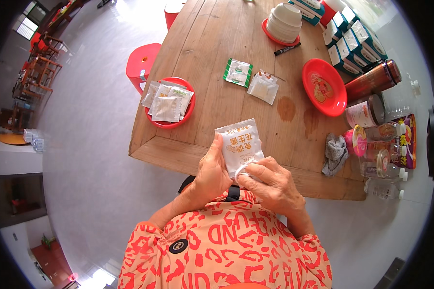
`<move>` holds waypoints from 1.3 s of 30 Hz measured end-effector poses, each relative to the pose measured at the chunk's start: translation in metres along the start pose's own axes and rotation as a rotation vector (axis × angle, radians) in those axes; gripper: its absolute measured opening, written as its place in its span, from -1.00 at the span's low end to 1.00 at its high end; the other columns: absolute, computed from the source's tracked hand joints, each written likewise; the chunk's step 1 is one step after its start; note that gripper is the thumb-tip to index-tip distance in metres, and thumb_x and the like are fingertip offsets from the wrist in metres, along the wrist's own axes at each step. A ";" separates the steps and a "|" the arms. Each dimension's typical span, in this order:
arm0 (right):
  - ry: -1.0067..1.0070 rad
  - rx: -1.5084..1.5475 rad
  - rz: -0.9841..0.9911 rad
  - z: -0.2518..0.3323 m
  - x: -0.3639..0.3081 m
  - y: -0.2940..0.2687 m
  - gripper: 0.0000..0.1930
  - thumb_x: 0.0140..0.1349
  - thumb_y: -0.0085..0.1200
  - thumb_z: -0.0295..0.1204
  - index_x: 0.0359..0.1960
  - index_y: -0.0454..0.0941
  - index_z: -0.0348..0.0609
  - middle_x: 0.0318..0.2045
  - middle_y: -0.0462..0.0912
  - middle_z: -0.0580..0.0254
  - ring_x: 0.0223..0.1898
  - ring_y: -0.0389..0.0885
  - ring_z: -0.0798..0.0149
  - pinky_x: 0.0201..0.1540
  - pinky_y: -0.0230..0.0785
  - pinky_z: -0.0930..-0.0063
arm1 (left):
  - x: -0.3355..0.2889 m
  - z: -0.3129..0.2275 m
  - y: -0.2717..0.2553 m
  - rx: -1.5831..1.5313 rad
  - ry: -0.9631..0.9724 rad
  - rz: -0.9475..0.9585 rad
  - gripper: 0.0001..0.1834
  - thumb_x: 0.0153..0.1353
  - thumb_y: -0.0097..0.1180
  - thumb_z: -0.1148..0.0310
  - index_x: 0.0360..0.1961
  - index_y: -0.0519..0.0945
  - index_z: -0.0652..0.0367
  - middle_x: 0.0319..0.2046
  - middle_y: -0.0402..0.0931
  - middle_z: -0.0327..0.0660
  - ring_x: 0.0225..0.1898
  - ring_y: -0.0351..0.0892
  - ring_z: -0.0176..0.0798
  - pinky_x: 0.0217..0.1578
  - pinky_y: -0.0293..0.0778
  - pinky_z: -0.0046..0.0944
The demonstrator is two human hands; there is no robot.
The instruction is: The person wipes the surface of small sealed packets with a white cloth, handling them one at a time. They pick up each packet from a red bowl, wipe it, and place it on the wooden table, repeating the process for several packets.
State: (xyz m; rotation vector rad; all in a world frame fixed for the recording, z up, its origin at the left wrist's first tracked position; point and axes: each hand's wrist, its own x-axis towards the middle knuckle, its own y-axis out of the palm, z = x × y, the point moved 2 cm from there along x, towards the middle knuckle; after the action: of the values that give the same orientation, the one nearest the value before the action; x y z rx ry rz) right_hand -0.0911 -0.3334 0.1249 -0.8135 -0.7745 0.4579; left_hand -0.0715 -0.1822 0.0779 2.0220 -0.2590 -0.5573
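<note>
Right now your left hand (212, 171) has its fingers closed along the left edge of a white sachet (238, 146) with orange print, thumb laid up its side, while your right hand (271, 182) pinches the lower right corner, where the film looks curled back. The sachet is held upright just over the near edge of the wooden table (217, 53), clear of the wood.

By the look of it, you are at the tearing-open step, and the corner seems started but not parted. What comes next likely calls for a firm hold with the left and a steady pull with the right, keeping the pack level so nothing spills.

At ten o'clock from the sachet sits a red plate (188, 110) of similar packets; at twelve, two loose packets (251, 79); at two, an empty red dish (324, 87); at three, a grey cloth (335, 153).
</note>
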 end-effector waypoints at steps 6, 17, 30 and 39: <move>0.184 -0.037 -0.278 -0.015 -0.004 -0.019 -0.66 -0.15 0.23 -0.66 -0.24 0.63 -0.24 -0.28 0.59 0.12 -0.31 0.57 0.10 -0.31 0.50 0.31 | -0.003 -0.008 0.002 -0.076 0.015 0.010 -0.37 0.50 -0.49 -0.02 0.31 0.20 0.29 0.20 0.36 0.08 0.23 0.40 0.02 0.25 0.31 0.08; 0.097 -0.156 -0.140 -0.004 0.014 0.004 -0.63 -0.18 0.22 -0.56 -0.20 0.60 -0.21 -0.25 0.55 0.17 -0.29 0.55 0.12 -0.26 0.52 0.33 | -0.002 -0.003 -0.002 -0.095 -0.012 -0.043 -0.43 0.51 -0.45 0.05 0.28 0.23 0.29 0.16 0.41 0.01 0.19 0.44 -0.05 0.22 0.36 0.03; 0.360 0.154 -0.503 -0.026 0.006 -0.020 -0.60 -0.12 0.18 -0.79 -0.17 0.64 -0.26 -0.26 0.61 0.05 -0.27 0.64 0.12 -0.27 0.52 0.36 | 0.013 -0.001 -0.030 -0.158 -0.023 -0.215 -0.62 0.45 -0.14 0.14 0.13 0.41 0.14 -0.02 0.53 -0.14 0.03 0.55 -0.19 0.06 0.51 -0.04; -0.035 0.143 -0.430 -0.010 0.031 0.040 -0.57 -0.22 0.25 -0.63 -0.17 0.63 -0.21 -0.21 0.56 0.10 -0.27 0.58 0.12 -0.29 0.55 0.34 | 0.009 0.005 -0.016 0.293 0.217 -0.079 -0.53 0.41 -0.04 0.09 0.19 0.31 0.15 -0.16 0.50 -0.23 -0.14 0.54 -0.34 -0.12 0.55 -0.32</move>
State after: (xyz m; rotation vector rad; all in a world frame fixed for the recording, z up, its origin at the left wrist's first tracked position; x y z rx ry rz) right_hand -0.0672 -0.2940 0.1026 -0.4881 -0.9106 0.1400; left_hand -0.0669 -0.1818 0.0599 2.3644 -0.1346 -0.3593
